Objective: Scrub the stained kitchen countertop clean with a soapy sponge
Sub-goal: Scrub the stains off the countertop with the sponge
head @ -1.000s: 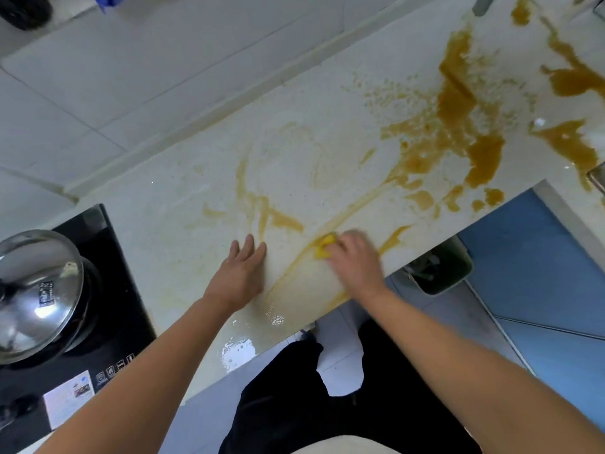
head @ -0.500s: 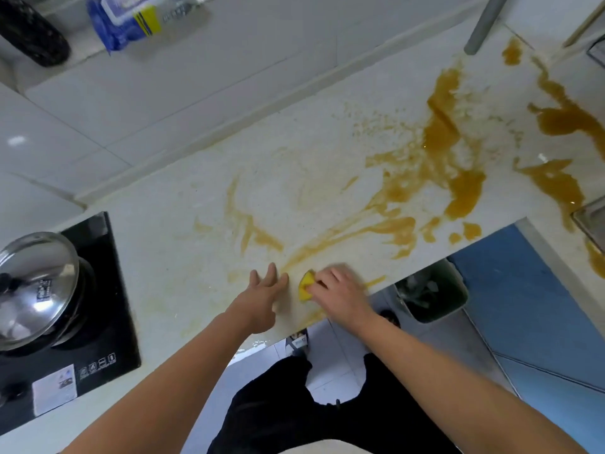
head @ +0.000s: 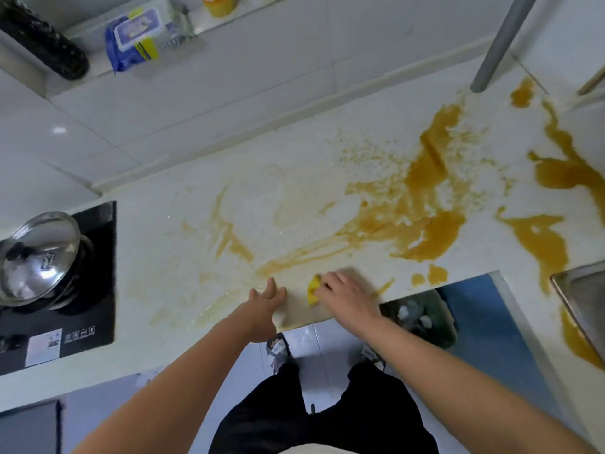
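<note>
Right hand (head: pixel 347 298), gripping yellow sponge (head: pixel 313 290), is drawing back to the desk (head: pixel 183 244) front edge; left hand (head: pixel 266 303) open, bracing; brown stains (head: pixel 429 198) are remaining.

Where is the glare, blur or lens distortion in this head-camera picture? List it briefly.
Head view: wide-angle bending curves the countertop edge and the wall tiles; bright glare on the pot lid and a small highlight on the wall tile at upper left; wet sheen beside the left hand; slight motion blur around the right hand pressing the sponge.
</note>
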